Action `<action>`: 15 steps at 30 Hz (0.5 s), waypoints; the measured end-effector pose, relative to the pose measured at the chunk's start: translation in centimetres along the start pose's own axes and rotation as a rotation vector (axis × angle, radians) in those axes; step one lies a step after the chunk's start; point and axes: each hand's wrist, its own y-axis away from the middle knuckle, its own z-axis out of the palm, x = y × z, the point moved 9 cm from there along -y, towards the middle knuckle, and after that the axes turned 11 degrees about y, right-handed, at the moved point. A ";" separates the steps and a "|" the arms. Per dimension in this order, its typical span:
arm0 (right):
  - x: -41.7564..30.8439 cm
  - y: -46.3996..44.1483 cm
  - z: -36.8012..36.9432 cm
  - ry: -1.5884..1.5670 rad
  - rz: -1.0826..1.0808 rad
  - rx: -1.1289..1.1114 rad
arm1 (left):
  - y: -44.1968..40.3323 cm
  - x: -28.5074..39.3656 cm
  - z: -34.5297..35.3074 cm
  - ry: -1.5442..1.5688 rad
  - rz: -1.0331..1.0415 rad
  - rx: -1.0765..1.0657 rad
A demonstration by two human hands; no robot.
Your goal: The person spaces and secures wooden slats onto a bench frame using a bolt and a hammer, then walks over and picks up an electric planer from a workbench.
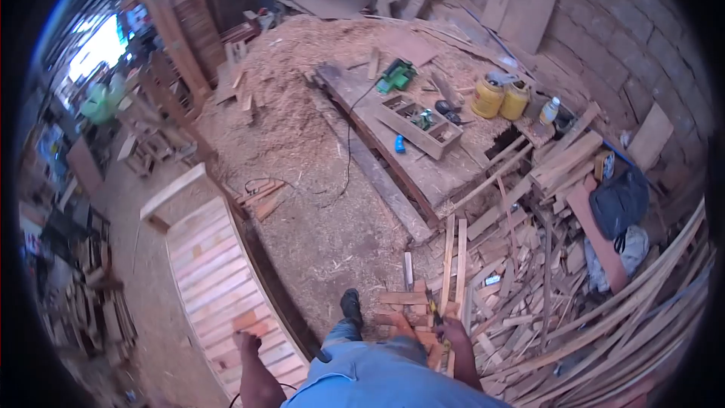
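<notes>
My left hand [248,341] is over a long slatted wooden panel [215,272] with a raised end board. Its fingers look curled in, and what they may hold is hidden. A small reddish-brown patch of wood [260,328] shows beside that hand on the slats. On the other side, my right hand [453,331] is closed around a slim yellow-and-black tool [433,307], its exact kind too small to make out. Below and beside the right hand lie short reddish wood pieces [402,298] and two long pale strips [455,257].
A low workbench [370,117] carries a green power tool [396,75], a divided wooden tray [419,127], a blue object [400,143] and yellow jugs [488,98]. Wood offcuts [521,287] heap up at right. A cable [349,143] crosses the floor by a shavings pile [279,68].
</notes>
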 end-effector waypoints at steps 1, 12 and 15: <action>-3.0 -1.4 0.8 0.002 -0.015 0.025 | -0.9 4.5 6.1 -0.036 0.146 -0.112; -41.7 -2.2 -3.5 0.267 -0.247 0.544 | 18.1 28.2 63.0 -0.702 0.627 -0.960; -50.9 -6.3 -6.3 0.318 -0.374 0.698 | 21.6 30.0 75.5 -0.709 0.718 -1.106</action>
